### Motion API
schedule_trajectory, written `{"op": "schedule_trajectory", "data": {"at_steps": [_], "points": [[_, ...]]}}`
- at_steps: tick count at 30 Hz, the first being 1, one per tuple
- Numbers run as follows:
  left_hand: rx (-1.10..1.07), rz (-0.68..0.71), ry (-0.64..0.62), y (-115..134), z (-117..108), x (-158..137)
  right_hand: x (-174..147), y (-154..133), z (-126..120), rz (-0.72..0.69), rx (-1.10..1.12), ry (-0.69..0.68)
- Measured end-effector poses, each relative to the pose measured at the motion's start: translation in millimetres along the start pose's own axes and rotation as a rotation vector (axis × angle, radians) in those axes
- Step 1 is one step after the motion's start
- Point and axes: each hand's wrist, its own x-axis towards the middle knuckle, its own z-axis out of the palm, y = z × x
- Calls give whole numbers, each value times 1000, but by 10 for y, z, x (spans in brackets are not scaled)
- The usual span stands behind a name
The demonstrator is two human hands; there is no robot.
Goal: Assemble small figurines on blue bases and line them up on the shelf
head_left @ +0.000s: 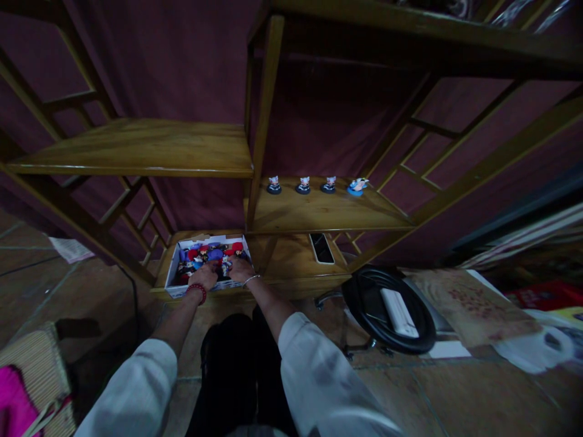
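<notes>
A shallow white box [171, 280] on the lowest board holds many small figurines [214, 252] in red, blue, purple and white. My left hand [204, 277], with a red bead bracelet at the wrist, reaches over the front of the box. Its fingertips are lost among the figurines, so their grip is unclear. Beside it, my right hand [240, 269] wears a pale bracelet. Its fingers are closed at a small white and blue figurine [226, 264] inside the box.
Several figurines stand in a row on the wooden shelf [319, 213], among them a blue-based one [357, 186]. Below lies a phone [322, 249]. At right is a round black stool [387, 309] bearing a white box [399, 312]. A woven seat [39, 370] stands left.
</notes>
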Motion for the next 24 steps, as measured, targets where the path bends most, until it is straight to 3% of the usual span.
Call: {"op": "schedule_trajectory", "data": {"at_steps": [15,24], "points": [[111,80,-84,-5,21,-5,-15,-33,-21,-28,-77,-102],[75,77,-103,19,5,20,4,2,40,-44,-64,17]]}}
